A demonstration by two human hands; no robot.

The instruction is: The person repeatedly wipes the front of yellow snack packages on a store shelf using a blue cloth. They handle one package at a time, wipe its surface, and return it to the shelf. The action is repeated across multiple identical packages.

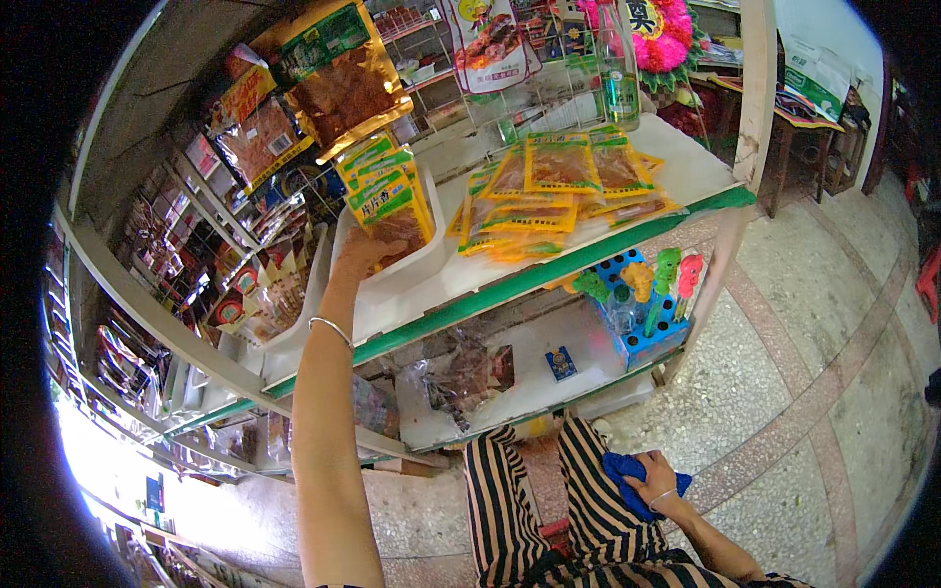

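Observation:
My left hand (pixel 367 250) reaches into a white plastic tray (pixel 439 229) on the upper shelf. It touches the lower front of several yellow-and-green snack packets (pixel 390 202) standing there; some fingers are hidden, so I cannot tell whether it grips them. To the tray's right lies a loose pile of similar flat packets (pixel 562 173), with windows showing brown food. My right hand (pixel 656 481) rests by my right knee, closed around a crumpled blue cloth (pixel 631 474).
A glass bottle (pixel 619 81) stands behind the pile. Larger snack bags (pixel 342 81) hang from the wire grid. Below, a blue holder (pixel 650 334) carries colourful figure-topped tubes. The green shelf edge (pixel 514 275) and a white post (pixel 756 88) border the unit.

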